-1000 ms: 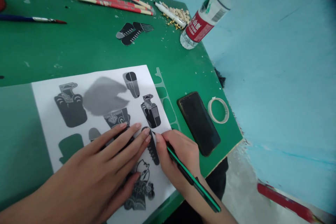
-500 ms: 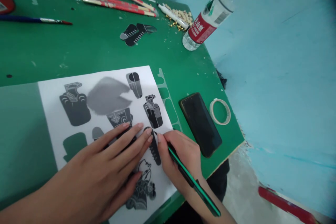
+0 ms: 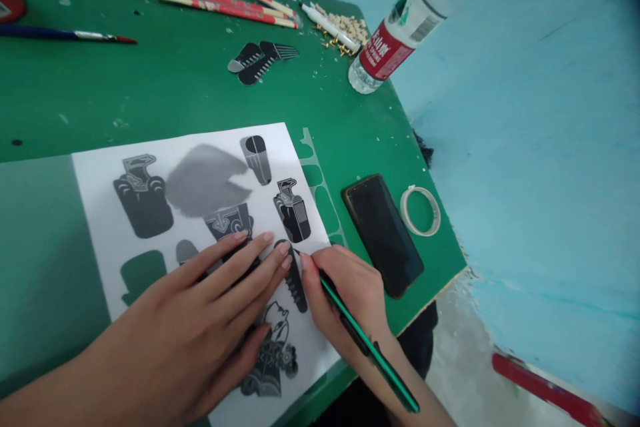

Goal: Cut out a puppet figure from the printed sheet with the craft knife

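Note:
A white printed sheet (image 3: 200, 140) with black and grey figure parts lies on a translucent green mat (image 3: 40, 213). My left hand (image 3: 200, 313) rests flat on the sheet, fingers stretched out, covering some of the printed shapes. My right hand (image 3: 345, 293) is closed around a slim green and black pen-like tool (image 3: 370, 347). Its thin dark tip is at the upper end of a long black laced shape (image 3: 296, 283), close to my left fingertips. One hole (image 3: 143, 273) in the sheet shows green through it.
Black cut-out pieces (image 3: 260, 63) lie beyond the sheet. Wrapped chopsticks (image 3: 220, 3), a paintbrush (image 3: 95, 36), a white marker (image 3: 330, 27) and a water bottle (image 3: 385, 50) are farther back. A phone (image 3: 383, 237) and tape roll (image 3: 420, 211) lie right, near the table edge.
Both hands and the tool hold nearly the same place. The view has shifted very slightly; no object has visibly moved on the table.

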The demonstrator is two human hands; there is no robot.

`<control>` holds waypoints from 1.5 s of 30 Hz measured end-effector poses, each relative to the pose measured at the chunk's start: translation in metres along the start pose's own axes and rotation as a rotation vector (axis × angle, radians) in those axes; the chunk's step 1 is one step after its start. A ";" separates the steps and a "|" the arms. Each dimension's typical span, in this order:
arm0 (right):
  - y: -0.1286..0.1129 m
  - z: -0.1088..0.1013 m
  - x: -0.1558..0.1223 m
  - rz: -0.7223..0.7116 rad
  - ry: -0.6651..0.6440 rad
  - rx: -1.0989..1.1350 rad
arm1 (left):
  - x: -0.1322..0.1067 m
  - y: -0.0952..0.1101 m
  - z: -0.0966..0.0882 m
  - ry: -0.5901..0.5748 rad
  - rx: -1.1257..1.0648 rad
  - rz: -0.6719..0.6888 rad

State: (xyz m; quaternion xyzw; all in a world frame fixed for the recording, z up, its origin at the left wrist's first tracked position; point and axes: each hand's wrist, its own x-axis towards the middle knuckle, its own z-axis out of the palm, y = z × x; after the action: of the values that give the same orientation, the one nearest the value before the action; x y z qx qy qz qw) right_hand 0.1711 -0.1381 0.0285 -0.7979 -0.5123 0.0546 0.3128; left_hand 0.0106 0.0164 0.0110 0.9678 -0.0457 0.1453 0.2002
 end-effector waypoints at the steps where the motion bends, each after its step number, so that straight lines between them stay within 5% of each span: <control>1: 0.000 0.000 0.000 0.002 -0.001 0.004 | 0.000 0.000 0.000 -0.002 0.000 -0.003; 45: -0.008 -0.001 -0.003 0.070 0.010 0.009 | 0.002 -0.001 -0.001 -0.017 -0.005 0.007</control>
State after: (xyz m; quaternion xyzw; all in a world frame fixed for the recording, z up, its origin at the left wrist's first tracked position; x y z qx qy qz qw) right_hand 0.1640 -0.1392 0.0327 -0.8144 -0.4821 0.0637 0.3167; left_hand 0.0122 0.0174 0.0118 0.9684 -0.0511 0.1378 0.2016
